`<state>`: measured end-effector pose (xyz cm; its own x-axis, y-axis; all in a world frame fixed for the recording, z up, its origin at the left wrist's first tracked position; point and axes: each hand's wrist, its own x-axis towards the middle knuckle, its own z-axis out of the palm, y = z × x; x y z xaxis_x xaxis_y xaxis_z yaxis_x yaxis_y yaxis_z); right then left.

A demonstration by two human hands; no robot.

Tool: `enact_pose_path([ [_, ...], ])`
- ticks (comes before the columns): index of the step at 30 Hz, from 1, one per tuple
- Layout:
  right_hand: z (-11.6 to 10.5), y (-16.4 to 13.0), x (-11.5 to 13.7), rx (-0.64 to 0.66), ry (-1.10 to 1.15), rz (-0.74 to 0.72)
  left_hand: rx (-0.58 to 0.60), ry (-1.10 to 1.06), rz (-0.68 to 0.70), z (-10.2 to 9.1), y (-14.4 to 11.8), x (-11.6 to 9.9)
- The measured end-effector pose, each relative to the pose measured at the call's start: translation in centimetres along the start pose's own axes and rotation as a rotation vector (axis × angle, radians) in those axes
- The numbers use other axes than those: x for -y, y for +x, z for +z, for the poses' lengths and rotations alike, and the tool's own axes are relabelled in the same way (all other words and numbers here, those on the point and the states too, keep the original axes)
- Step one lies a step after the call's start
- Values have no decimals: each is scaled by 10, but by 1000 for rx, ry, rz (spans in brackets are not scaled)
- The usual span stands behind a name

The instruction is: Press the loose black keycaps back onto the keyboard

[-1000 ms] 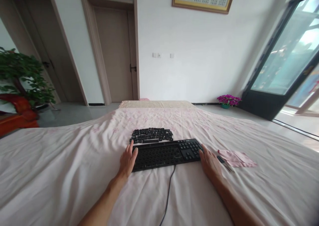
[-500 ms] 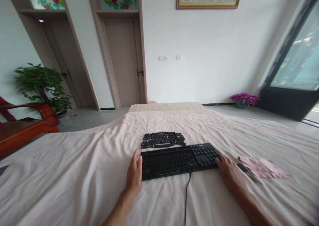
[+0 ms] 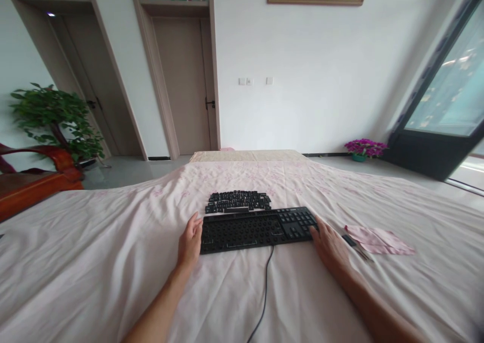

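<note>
A black keyboard (image 3: 257, 228) lies on a pale pink sheet (image 3: 94, 242), its main key area stripped bare while the number pad keeps its keys. Behind it sits a tidy group of loose black keycaps (image 3: 238, 202). My left hand (image 3: 190, 242) rests flat against the keyboard's left end, fingers apart. At the right end lies my right hand (image 3: 329, 244), with fingertips touching the number pad corner. The keyboard's cable (image 3: 264, 292) runs toward me between my arms.
A pink cloth (image 3: 380, 240) and a small dark tool (image 3: 353, 244) lie right of my right hand. Beyond the covered surface are two doors, a green plant (image 3: 56, 118), a red wooden chair (image 3: 34, 179), purple flowers (image 3: 365, 147) and a glass door.
The view has shifted about, swinging left and then tilting slightly. Both hands stay at the keyboard's two ends; the keyboard and keycaps keep their places on the sheet.
</note>
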<state>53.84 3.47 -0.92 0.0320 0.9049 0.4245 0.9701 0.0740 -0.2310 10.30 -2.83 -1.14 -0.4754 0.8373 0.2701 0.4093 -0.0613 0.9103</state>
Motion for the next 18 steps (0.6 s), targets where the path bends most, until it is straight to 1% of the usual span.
enact_pose_path([
  [3, -1, -1, -1, 19, 18, 20, 0, 36, 14, 0, -1, -2],
  [10, 4, -4, -4, -2, 43, -18, -21, 60, 38, 0, 0, -1],
  [14, 0, -5, 2, -5, 18, -11, -27, 98, 30, 0, 0, 1],
  [18, -5, -7, 11, -2, -23, -32, -2, 50, 14, 1, 1, 5],
])
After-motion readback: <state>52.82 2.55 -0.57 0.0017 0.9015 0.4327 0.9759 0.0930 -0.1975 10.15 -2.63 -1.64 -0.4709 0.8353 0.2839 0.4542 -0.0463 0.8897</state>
